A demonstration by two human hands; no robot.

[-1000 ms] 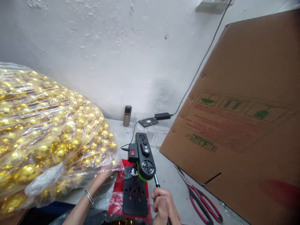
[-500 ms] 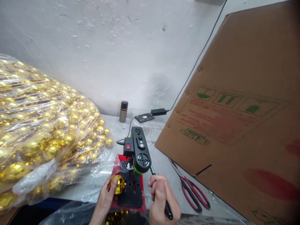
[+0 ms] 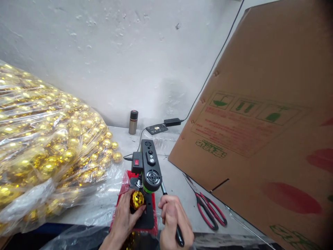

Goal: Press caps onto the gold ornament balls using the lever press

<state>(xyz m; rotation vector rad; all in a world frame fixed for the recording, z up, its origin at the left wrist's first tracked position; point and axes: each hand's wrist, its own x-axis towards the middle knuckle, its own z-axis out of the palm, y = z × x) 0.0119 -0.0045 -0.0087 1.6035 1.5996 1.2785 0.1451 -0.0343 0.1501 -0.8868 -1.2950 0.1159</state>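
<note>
My left hand [image 3: 125, 215] has its fingers and thumb around a shiny gold faceted ball [image 3: 137, 200], just below the head of a small black drill press [image 3: 152, 166]. The black slotted base plate [image 3: 146, 217] of the press lies beneath, on red material. My right hand [image 3: 174, 220] is wrapped round the press's lever handle [image 3: 179, 236], whose metal rod runs up to the machine's right side. A power box with a red switch [image 3: 136, 162] is fixed to the left of the press.
A clear bag of gold balls [image 3: 52, 146] fills the left. On the right leans a large cardboard box [image 3: 249, 114], with red-handled scissors [image 3: 210, 210] beside it. Behind stand a brown bottle [image 3: 133, 122] and a black adapter [image 3: 172, 122] with a cable.
My left hand has brought the gold ball rightward and up, under the press head, and the ball has turned. My right hand stays on the lever. The whole view has shifted slightly.
</note>
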